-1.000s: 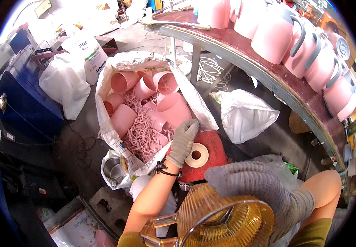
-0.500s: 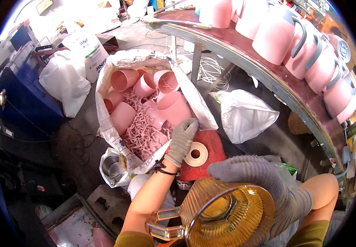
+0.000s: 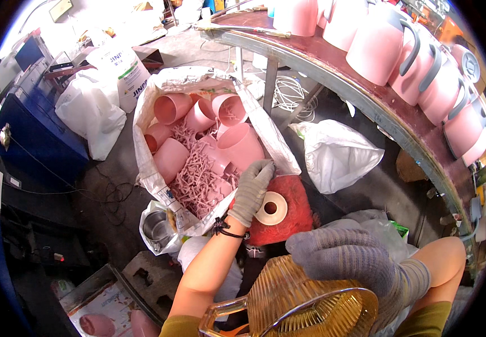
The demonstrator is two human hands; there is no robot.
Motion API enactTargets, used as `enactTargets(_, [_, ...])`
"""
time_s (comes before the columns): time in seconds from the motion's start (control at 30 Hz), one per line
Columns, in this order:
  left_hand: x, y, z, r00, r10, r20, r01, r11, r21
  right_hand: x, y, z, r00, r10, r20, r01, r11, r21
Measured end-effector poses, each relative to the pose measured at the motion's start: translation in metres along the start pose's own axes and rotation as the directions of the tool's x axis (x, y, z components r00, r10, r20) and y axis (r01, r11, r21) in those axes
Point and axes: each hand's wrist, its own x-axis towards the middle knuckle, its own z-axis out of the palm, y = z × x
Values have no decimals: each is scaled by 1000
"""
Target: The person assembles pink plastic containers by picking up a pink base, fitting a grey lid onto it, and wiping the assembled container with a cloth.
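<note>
My right hand [image 3: 347,261], in a grey-purple knit glove, is closed around the far right side of an amber ribbed pitcher [image 3: 282,286]. The pitcher's clear amber handle [image 3: 220,309] points left, and its open mouth faces toward me. My left hand [image 3: 255,188], in a light grey glove, rests between the white sack [image 3: 279,149] and a red fabric pad [image 3: 296,202]. Its fingers are curled together; whatever they pinch is too small to make out. On the pad, just right of this hand, lies a cream ring [image 3: 271,209] with a dark centre hole.
Pink plastic cups [image 3: 240,146] and pink strip scraps [image 3: 198,180] fill the sack. Pink jugs with grey handles [image 3: 377,48] line the curved table [image 3: 332,64] at right. A metal cup [image 3: 156,226] sits left of my forearm. A white bag [image 3: 341,154] lies under the table.
The pitcher has dropped lower and tipped, so less of its inside shows. My right hand has shifted slightly down with it. My left hand stays nearly in place.
</note>
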Motion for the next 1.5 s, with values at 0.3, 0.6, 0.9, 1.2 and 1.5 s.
enactTargets(0.3, [-1, 1, 2, 1000, -22, 12, 23, 999, -37, 12, -2, -18, 983, -42, 178, 48, 998, -28])
enactTargets(0.6, [0, -4, 2, 1000, -11, 7, 12, 999, -35, 12, -9, -21, 978, -19, 208, 32, 998, -57])
enactTargets(0.9, [1, -5, 3, 1000, -20, 10, 20, 999, -34, 14, 0, -21, 968, -126, 217, 137, 990, -39])
enactTargets(1.2, [0, -2, 2, 1000, -16, 23, 16, 1000, -7, 10, -7, -36, 915, 35, 401, -43, 999, 11])
enactTargets(1.5, [-2, 0, 0, 1000, -23, 20, 23, 1000, -13, 5, -12, -46, 825, 213, 523, -266, 964, 26])
